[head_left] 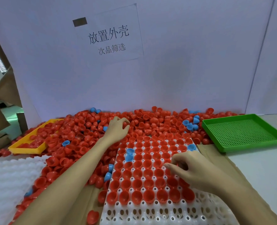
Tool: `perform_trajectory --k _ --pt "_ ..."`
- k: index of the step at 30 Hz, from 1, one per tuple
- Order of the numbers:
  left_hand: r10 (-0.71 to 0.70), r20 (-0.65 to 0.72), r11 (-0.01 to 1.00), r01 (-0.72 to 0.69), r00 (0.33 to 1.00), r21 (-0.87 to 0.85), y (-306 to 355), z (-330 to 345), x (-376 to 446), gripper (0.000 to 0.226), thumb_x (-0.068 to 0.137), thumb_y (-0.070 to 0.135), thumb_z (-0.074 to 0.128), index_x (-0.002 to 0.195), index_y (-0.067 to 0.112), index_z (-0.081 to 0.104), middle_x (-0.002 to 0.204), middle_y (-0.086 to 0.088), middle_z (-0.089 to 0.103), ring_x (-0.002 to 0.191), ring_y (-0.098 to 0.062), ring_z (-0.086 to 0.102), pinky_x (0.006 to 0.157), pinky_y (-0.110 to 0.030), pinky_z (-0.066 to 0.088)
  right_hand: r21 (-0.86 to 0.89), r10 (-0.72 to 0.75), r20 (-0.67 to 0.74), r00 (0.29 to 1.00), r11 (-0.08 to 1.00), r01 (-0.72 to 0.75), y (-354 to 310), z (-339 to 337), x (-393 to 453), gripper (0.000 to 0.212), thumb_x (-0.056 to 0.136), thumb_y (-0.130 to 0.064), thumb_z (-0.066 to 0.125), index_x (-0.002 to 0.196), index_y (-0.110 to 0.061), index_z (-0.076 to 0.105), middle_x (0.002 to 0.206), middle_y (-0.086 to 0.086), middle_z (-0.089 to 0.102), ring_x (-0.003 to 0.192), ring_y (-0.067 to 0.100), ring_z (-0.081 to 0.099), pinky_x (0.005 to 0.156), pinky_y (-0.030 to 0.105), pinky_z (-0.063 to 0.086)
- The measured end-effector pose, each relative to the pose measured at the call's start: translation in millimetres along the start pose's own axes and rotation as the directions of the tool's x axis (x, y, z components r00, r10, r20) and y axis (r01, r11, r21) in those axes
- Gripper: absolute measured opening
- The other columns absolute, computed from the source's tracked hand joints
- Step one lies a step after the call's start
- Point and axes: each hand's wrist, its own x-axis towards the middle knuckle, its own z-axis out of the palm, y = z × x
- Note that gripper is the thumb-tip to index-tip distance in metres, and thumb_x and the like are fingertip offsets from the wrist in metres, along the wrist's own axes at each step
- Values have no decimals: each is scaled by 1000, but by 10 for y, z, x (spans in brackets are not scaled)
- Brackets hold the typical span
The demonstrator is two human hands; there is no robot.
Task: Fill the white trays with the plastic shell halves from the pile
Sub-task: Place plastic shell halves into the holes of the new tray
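Progress: I judge the white tray [167, 216] under my right hand [198, 172] to be mostly filled; red shell halves sit in nearly every pocket from the far edge down to a row just nearer me than that hand.
Left to do: the nearest rows, below my right wrist, are bare white pockets. A second white tray [9, 176] lies well to the left of my left forearm with nothing seated in it as far as I can see.
Left hand grip: my left hand [117, 129] reaches into the pile [150, 122] beyond the tray's far-left corner, fingers curled down among red halves; whether they have closed on one I cannot tell.
Right hand grip: fingers bent over the tray's right-middle pockets, fingertips [168, 165] touching the shells there. I cannot tell whether it is pinching a shell or only pressing one in.
Shell look: small glossy cups, mostly red, seated open side up in the tray. Two blue halves [129, 154] sit left of my right hand, and another blue half [191, 146] beyond it at the far-right corner.
Pile look: loose, jumbled every way up, spilling into a yellow tray [27, 150] left of my left hand; a green tray [243, 132] lies right of both hands.
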Motion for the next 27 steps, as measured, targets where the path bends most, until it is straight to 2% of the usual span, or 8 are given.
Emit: perform_trajectory --k 3,6,8,13,17,20,24,27 --pt "62 22 998 -62 998 -17 -7 119 234 34 104 24 58 138 21 64 147 -8 47 140 -28 43 122 -45 34 -19 3 -2 1000 1000 -3 -2 -8 -4 39 99 -59 56 68 -34 60 53 -11 52 52 6 46 54 22 39" --pt "-4 17 998 5 1000 -65 -57 210 403 40 107 19 52 146 22 57 156 -10 43 146 -30 41 124 -49 32 -34 3 -11 1000 999 -3 -3 -5 -4 40 100 -60 55 72 -32 62 56 -7 55 54 7 48 54 23 39" --pt "-64 84 998 64 994 10 -125 269 471 42 108 20 49 149 21 54 162 -13 38 150 -32 35 125 -51 28 -48 3 -15 1000 999 -3 -10 1 -10 41 100 -60 54 74 -30 63 58 -6 56 55 7 49 55 25 39" --pt "-156 46 984 151 987 89 -235 248 509 40 100 33 64 138 19 62 147 -16 49 140 -38 40 121 -43 25 -40 11 5 1000 999 -11 -61 5 -20 38 100 -59 54 78 -31 65 57 -10 57 55 5 52 56 19 42" --pt "-145 14 987 143 989 66 -317 35 421 42 90 38 79 124 15 69 132 -11 62 132 -31 52 116 -42 34 -58 6 7 1000 998 -5 -86 13 -6 37 102 -56 55 81 -28 68 58 -7 58 56 5 53 57 17 42" --pt "-83 -124 996 87 989 23 -325 -111 220 44 91 48 77 120 16 73 128 -9 62 125 -31 56 113 -44 41 -70 8 10 1000 998 -8 -90 9 -10 35 102 -55 55 78 -31 64 58 -7 57 56 6 52 57 18 42" --pt "88 -378 984 -139 922 -111 -89 -232 -206 21 93 28 78 113 19 75 119 1 64 117 -21 59 104 -34 45 -28 -7 -15 1000 1000 7 -88 20 1 38 104 -51 55 78 -26 68 58 -8 56 55 7 49 56 21 40" --pt "156 -335 904 -271 929 -331 260 -215 -722 23 96 17 74 115 31 74 114 16 65 106 -3 62 97 -26 53 139 -26 -81 996 990 37 -117 45 10 26 103 -45 59 87 -28 71 61 -11 58 55 6 49 56 21 40"
